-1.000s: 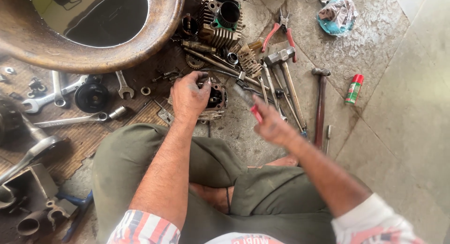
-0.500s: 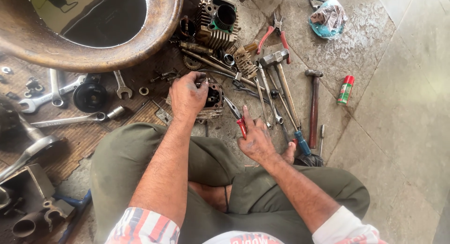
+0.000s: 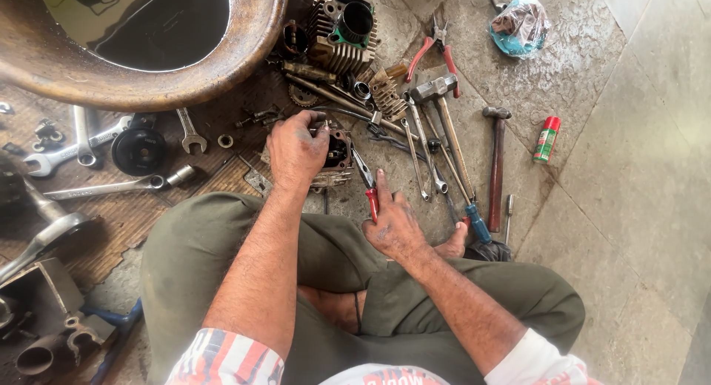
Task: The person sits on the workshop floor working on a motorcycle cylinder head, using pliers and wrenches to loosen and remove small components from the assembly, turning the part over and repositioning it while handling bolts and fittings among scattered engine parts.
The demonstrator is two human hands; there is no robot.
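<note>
Head view. The person sits cross-legged on the floor (image 3: pixel 629 133) in olive trousers, with tools spread ahead. At upper left is a large rusty basin (image 3: pixel 252 59); below it lie spanners (image 3: pixel 81 137), a black round cap (image 3: pixel 139 149) and a ratchet (image 3: pixel 118 185) on a brown mat. Straight ahead stands a finned cylinder (image 3: pixel 344 29); to its right are red-handled pliers (image 3: pixel 433 52), two hammers (image 3: pixel 495 159), a blue-handled screwdriver (image 3: pixel 474 222), a small red and green can (image 3: pixel 546 139) and a crumpled bag (image 3: pixel 521 26). Long rods and drivers lie fanned between the cylinder and the right hand, crowding the space around the work.

The engine part (image 3: pixel 337 152) is a small, dark, greasy metal block with a reddish-brown face, lying on the floor just before the left knee. The left hand (image 3: pixel 295 149) rests on its top left, fingers curled onto its upper edge and covering much of it. The right hand (image 3: pixel 392 226) sits low near the right shin, fingers clenched round the red grip of slim pliers (image 3: pixel 364 176), whose nose points up toward the part without clearly touching it.

Against half a second ago, the right hand has drawn nearer the body and the pliers lie closer to the part; the left hand has kept its place.
</note>
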